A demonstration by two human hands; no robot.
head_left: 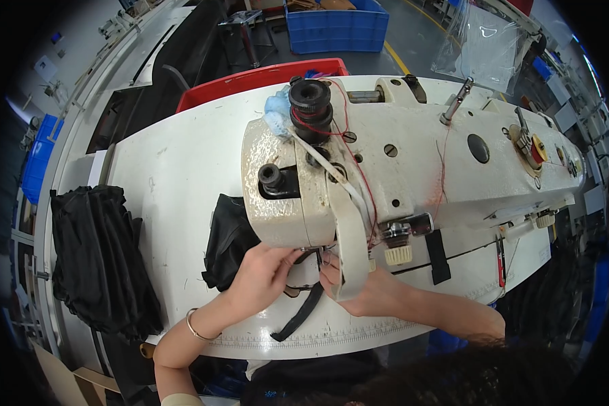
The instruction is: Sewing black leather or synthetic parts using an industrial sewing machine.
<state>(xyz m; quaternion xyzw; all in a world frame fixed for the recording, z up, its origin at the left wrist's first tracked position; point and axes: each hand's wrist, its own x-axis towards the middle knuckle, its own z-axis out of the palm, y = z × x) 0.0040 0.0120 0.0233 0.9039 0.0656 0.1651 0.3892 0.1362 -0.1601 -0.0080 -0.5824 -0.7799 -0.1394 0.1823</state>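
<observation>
A white sewing machine (287, 216) stands over the table, red thread running along its head. Just below the head, by the needle area, my left hand (262, 272) pinches a dark fabric edge between thumb and finger. Across from it, my right hand (362, 287) has its fingers closed at a narrow black fabric strap (298, 317), whose free end trails toward the table's front edge. A hanging pale band covers part of that hand. Left of the machine head lies a bunched black fabric piece (229, 240), close to my left hand. The needle itself is hidden.
A thick stack of black fabric pieces (101, 264) lies at the table's left end. Right of my hands are a black strip (438, 257) and a slim red-handled tool (501, 260). Behind the table stand a red bin (250, 78) and a blue crate (337, 30).
</observation>
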